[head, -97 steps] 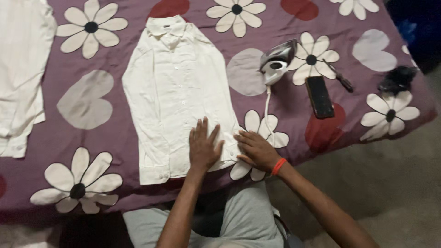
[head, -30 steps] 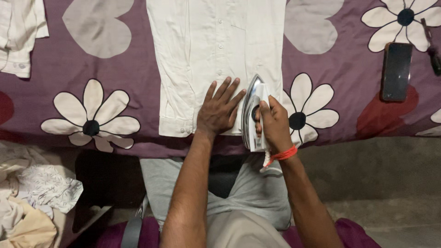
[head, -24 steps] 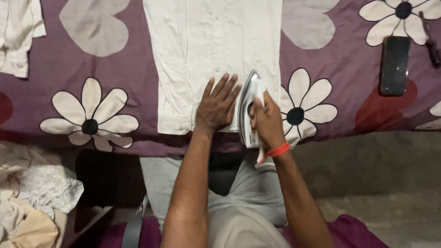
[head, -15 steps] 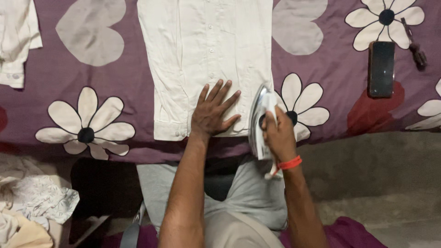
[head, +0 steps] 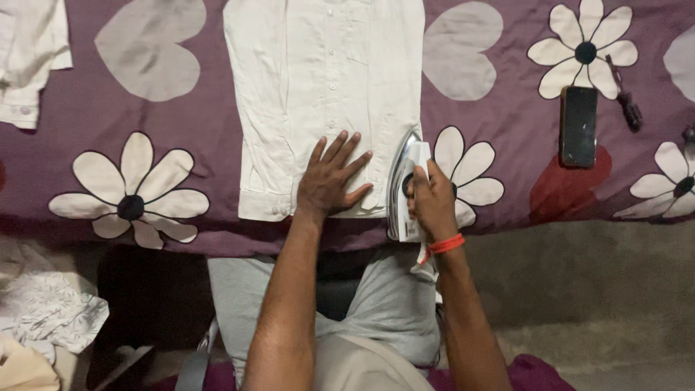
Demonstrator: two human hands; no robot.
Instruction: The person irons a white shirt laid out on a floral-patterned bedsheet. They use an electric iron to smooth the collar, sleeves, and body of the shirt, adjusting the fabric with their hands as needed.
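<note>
A white button-up shirt (head: 326, 87) lies flat on a purple bedsheet (head: 217, 130) printed with white flowers and hearts. My left hand (head: 331, 179) presses flat on the shirt's lower hem, fingers spread. My right hand (head: 433, 203), with a red band at the wrist, grips the handle of a white and silver clothes iron (head: 402, 185). The iron is tilted on its side at the shirt's lower right corner, by a flower print.
A black phone (head: 578, 126) and a small dark tool (head: 625, 101) lie on the sheet at the right. Another white garment (head: 29, 51) lies at the upper left. Crumpled cloths (head: 43, 318) sit on the floor at the lower left. Bare floor (head: 594, 289) lies to the right.
My right hand went from the shirt hem to holding the iron. In the last second the iron drifted right off the shirt, then back to its corner. My left hand stayed on the hem.
</note>
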